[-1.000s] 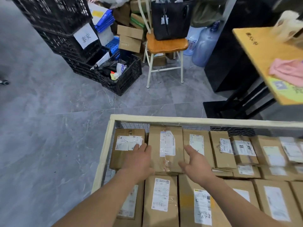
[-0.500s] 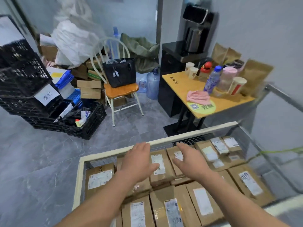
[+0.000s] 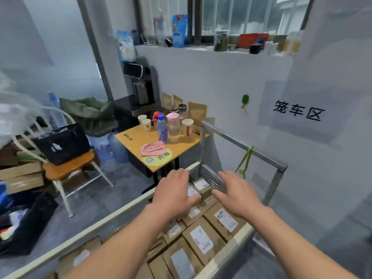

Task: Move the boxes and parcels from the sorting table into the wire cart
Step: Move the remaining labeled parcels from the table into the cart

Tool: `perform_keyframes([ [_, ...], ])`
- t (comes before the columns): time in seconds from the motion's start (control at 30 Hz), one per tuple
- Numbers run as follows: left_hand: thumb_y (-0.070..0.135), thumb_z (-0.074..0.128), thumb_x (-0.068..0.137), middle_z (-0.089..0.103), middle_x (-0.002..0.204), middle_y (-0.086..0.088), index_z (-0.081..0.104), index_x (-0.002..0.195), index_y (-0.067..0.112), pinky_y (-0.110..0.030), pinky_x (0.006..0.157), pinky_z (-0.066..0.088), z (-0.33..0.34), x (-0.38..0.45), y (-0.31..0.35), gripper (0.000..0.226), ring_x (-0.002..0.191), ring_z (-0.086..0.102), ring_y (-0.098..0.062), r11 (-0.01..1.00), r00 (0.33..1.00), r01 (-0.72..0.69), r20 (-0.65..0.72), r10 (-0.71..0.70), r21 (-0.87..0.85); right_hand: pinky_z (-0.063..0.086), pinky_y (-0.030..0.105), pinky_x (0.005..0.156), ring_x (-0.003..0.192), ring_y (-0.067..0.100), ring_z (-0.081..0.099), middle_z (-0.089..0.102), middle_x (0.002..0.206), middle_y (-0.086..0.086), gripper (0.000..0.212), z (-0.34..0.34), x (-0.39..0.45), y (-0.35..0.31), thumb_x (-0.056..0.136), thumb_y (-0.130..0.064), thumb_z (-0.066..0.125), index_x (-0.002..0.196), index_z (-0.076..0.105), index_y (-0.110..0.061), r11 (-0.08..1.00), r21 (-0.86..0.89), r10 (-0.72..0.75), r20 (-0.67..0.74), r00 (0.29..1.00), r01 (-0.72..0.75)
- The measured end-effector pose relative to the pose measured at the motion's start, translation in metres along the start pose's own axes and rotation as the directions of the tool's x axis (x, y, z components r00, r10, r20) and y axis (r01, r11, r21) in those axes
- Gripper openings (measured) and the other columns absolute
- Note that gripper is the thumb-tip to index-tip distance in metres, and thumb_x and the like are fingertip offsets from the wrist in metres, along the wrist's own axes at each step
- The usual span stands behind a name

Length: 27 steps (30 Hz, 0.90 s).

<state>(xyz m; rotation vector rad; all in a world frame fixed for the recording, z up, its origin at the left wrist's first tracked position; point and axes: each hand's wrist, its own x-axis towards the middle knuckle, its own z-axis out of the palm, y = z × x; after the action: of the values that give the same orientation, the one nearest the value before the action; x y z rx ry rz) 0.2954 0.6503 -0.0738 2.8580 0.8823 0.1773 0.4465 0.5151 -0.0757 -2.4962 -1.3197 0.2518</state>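
The wire cart [image 3: 112,216], with a cream padded rim, fills the lower middle of the head view. Several brown cardboard parcels [image 3: 203,239] with white labels lie packed flat inside it. My left hand [image 3: 174,193] hovers palm down over the parcels near the far rim, fingers straight, holding nothing. My right hand [image 3: 234,193] hovers beside it to the right, fingers spread and also empty. Both forearms reach in from the bottom edge and hide some parcels. The sorting table is out of view.
A metal rail [image 3: 243,143] with a green strap stands at the cart's far right by the wall. A small wooden table [image 3: 138,141] with cups and bottles sits beyond the cart. A chair [image 3: 68,166] carrying a black bag and black crates stand at left.
The view has swung up and to the right, from the cart's left part to its far right corner. Both hands have lifted off the parcels and stay open and empty.
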Motion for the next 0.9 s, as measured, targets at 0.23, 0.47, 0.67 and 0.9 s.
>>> perform_keyframes([
  [0.23, 0.064, 0.056, 0.089, 0.048, 0.145, -0.001, 0.043, 0.141, 0.017, -0.038, 0.110, 0.039, -0.009, 0.048, 0.159, 0.071, 0.135, 0.042, -0.020, 0.975, 0.975, -0.221, -0.034, 0.220, -0.009, 0.048, 0.040, 0.098, 0.127, 0.026, 0.055, 0.058, 0.141, 0.001, 0.052, -0.085, -0.051, 0.124, 0.096, -0.051, 0.056, 0.139, 0.053, -0.021, 0.980, -0.018, 0.196, -0.110, 0.974, -0.199],
  [0.47, 0.066, 0.053, 0.090, 0.045, 0.149, -0.001, 0.039, 0.145, 0.018, -0.037, 0.112, 0.036, -0.008, 0.083, 0.280, 0.075, 0.138, 0.039, -0.022, 0.901, 0.900, -0.435, -0.039, 0.434, -0.014, 0.038, 0.031, 0.105, 0.138, 0.021, 0.046, 0.049, 0.153, -0.001, 0.057, -0.141, -0.107, 0.222, 0.099, -0.053, 0.052, 0.148, 0.047, -0.024, 0.925, -0.017, 0.366, -0.220, 0.904, -0.379],
  [0.67, 0.064, 0.050, 0.093, 0.042, 0.152, -0.003, 0.036, 0.149, 0.016, -0.038, 0.112, 0.033, 0.002, 0.101, 0.363, 0.076, 0.139, 0.037, -0.024, 0.809, 0.810, -0.586, -0.026, 0.585, -0.039, 0.042, 0.032, 0.104, 0.137, 0.021, 0.048, 0.051, 0.151, -0.003, 0.055, -0.173, -0.150, 0.283, 0.098, -0.054, 0.051, 0.145, 0.050, -0.024, 0.848, 0.022, 0.510, -0.299, 0.806, -0.529],
  [0.9, 0.062, 0.051, 0.093, 0.040, 0.154, -0.004, 0.033, 0.151, 0.015, -0.036, 0.113, 0.032, 0.010, 0.128, 0.443, 0.076, 0.142, 0.035, -0.024, 0.674, 0.678, -0.734, -0.022, 0.735, -0.090, 0.046, 0.033, 0.090, 0.124, 0.022, 0.058, 0.065, 0.130, -0.003, 0.041, -0.202, -0.184, 0.323, 0.095, -0.050, 0.056, 0.129, 0.062, -0.026, 0.720, 0.057, 0.657, -0.375, 0.654, -0.692],
])
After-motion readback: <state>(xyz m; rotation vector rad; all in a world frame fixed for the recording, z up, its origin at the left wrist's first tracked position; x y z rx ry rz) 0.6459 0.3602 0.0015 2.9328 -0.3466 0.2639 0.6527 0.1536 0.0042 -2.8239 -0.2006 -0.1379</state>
